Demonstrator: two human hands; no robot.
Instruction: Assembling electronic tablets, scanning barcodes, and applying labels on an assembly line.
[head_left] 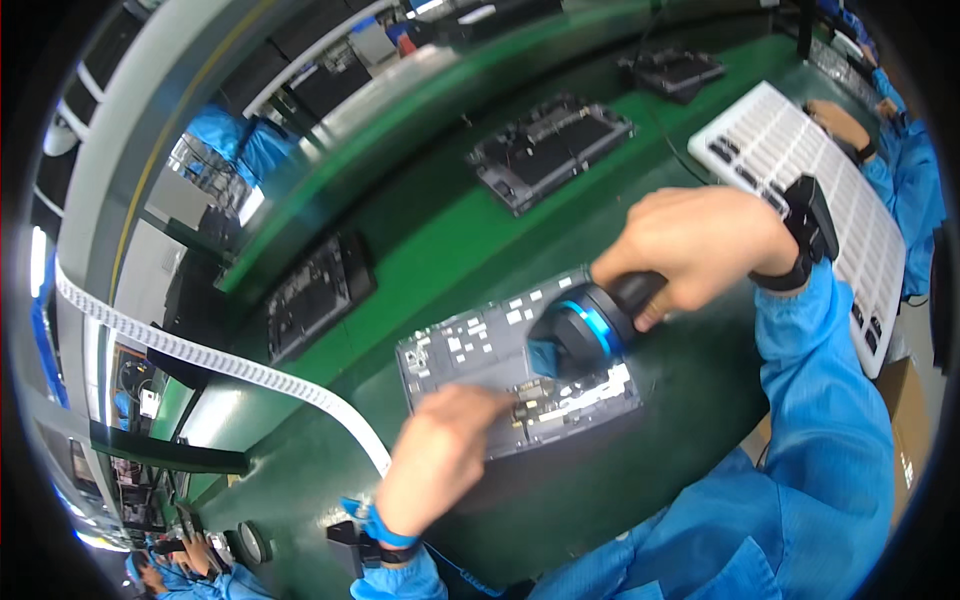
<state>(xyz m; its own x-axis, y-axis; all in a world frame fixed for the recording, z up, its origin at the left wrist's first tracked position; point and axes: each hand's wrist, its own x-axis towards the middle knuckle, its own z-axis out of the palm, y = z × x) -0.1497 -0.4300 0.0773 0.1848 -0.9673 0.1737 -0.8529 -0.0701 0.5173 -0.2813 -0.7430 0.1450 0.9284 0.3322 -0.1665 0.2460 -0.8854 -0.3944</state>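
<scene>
My right hand (690, 245) is wrapped round the dark handle of a handheld barcode scanner (578, 330). A blue ring glows round the scanner's head, which hangs over an opened laptop chassis (470, 345) lying on the table. Small white stickers dot the chassis, and boards show along its near side. My left hand (440, 445) is curled at the near edge of this chassis, slightly blurred. Its fingertips reach the boards; whatever they may pinch is hidden. A blue wrist strap (388, 528) circles my left wrist.
More open laptop chassis lie along the green line: one at left (318, 295), one far middle (550, 145), one far right (675, 72). A white slotted tray (800, 165) stands at right, near another person's hand (840, 125). A white label strip (220, 360) hangs at left.
</scene>
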